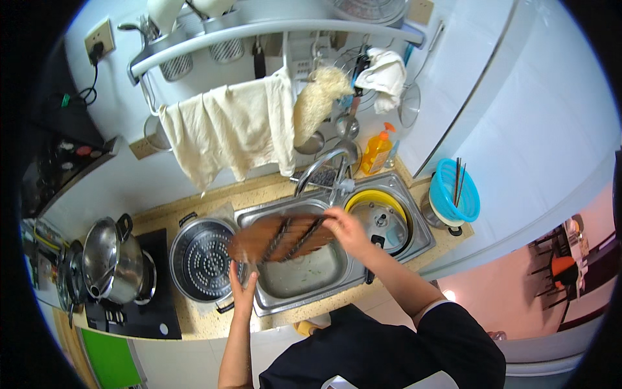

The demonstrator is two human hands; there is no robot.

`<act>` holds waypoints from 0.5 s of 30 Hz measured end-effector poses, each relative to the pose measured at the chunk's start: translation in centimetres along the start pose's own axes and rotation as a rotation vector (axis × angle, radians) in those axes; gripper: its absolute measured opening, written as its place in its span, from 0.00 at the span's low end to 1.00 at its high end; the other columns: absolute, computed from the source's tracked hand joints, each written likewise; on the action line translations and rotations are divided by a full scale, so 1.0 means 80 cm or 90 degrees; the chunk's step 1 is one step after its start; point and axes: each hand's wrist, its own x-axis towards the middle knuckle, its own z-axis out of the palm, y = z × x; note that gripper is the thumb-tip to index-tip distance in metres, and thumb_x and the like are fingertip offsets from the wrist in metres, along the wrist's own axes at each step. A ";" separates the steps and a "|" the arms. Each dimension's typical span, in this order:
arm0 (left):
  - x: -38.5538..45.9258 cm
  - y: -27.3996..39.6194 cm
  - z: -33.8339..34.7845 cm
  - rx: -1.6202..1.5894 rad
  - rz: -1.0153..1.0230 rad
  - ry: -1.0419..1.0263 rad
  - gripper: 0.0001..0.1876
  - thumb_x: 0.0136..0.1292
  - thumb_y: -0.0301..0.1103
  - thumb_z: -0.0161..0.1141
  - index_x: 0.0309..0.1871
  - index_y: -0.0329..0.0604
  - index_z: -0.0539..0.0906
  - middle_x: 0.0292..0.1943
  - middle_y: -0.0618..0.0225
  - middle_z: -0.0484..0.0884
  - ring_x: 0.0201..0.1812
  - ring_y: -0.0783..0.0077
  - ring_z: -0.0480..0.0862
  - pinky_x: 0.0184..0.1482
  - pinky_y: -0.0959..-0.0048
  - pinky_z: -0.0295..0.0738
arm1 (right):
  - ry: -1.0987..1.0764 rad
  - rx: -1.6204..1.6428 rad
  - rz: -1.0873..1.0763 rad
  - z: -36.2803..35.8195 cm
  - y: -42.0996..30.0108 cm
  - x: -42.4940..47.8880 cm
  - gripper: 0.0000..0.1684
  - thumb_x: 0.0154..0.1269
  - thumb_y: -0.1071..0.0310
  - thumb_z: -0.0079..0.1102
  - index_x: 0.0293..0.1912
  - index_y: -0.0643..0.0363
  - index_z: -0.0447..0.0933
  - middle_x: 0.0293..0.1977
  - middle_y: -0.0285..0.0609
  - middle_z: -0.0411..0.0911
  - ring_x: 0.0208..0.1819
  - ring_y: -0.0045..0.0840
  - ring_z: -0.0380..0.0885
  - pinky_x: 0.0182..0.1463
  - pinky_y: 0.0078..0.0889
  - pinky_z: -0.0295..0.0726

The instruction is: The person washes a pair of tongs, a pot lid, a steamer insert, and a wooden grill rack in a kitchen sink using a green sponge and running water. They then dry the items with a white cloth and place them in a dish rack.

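Note:
A brown, round slatted board (301,238) with two dark bars across it is held tilted over the left sink basin (301,279); it is blurred by motion. My right hand (346,232) grips its right edge. My left hand (243,289) is at the board's lower left end, thumb apart from the fingers; whether the fingertips touch the edge is unclear. Small green scraps lie in the basin. Behind the board stands a chrome faucet (316,170). A perforated steel steamer pot (199,262) sits left of the sink, partly covered by the board.
The right basin holds a yellow basin (362,197) with a steel pot lid (376,223). A blue basket (452,194) with chopsticks stands at the right counter end. A steel pot (114,262) is on the black cooktop (155,291). Cloth (233,126) and an orange soap bottle (376,150) are behind.

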 end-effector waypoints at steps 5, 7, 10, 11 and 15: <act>0.002 0.023 0.022 -0.110 -0.093 -0.052 0.41 0.60 0.41 0.59 0.69 0.37 0.47 0.68 0.49 0.49 0.69 0.58 0.52 0.66 0.65 0.49 | -0.053 -0.152 0.057 -0.010 0.018 -0.037 0.13 0.64 0.65 0.52 0.45 0.61 0.71 0.34 0.46 0.76 0.38 0.27 0.75 0.43 0.27 0.73; 0.020 0.036 0.034 -0.164 -0.096 -0.053 0.40 0.61 0.41 0.58 0.69 0.38 0.46 0.68 0.49 0.49 0.69 0.58 0.52 0.66 0.65 0.49 | 0.000 0.023 0.108 -0.024 0.028 -0.031 0.13 0.64 0.65 0.52 0.45 0.62 0.71 0.35 0.43 0.76 0.38 0.25 0.75 0.44 0.26 0.73; 0.027 0.053 0.039 -0.308 -0.208 -0.024 0.46 0.59 0.57 0.52 0.68 0.34 0.44 0.68 0.47 0.47 0.70 0.57 0.49 0.66 0.61 0.48 | 0.015 0.040 0.166 -0.033 0.025 -0.033 0.11 0.64 0.69 0.52 0.45 0.63 0.72 0.36 0.42 0.77 0.38 0.24 0.76 0.43 0.23 0.73; 0.021 0.070 0.037 -0.425 -0.291 0.010 0.49 0.58 0.64 0.49 0.68 0.32 0.43 0.68 0.47 0.46 0.70 0.57 0.47 0.67 0.59 0.46 | -0.003 -0.021 0.136 -0.033 0.017 -0.036 0.11 0.64 0.69 0.52 0.44 0.63 0.72 0.37 0.43 0.78 0.39 0.25 0.76 0.42 0.23 0.73; -0.011 0.127 0.061 -0.736 -0.429 -0.128 0.53 0.50 0.72 0.47 0.63 0.31 0.52 0.61 0.44 0.59 0.61 0.46 0.63 0.59 0.44 0.61 | -0.081 -0.172 -0.149 -0.014 0.012 -0.059 0.13 0.56 0.72 0.53 0.43 0.58 0.75 0.39 0.44 0.77 0.41 0.32 0.77 0.46 0.32 0.75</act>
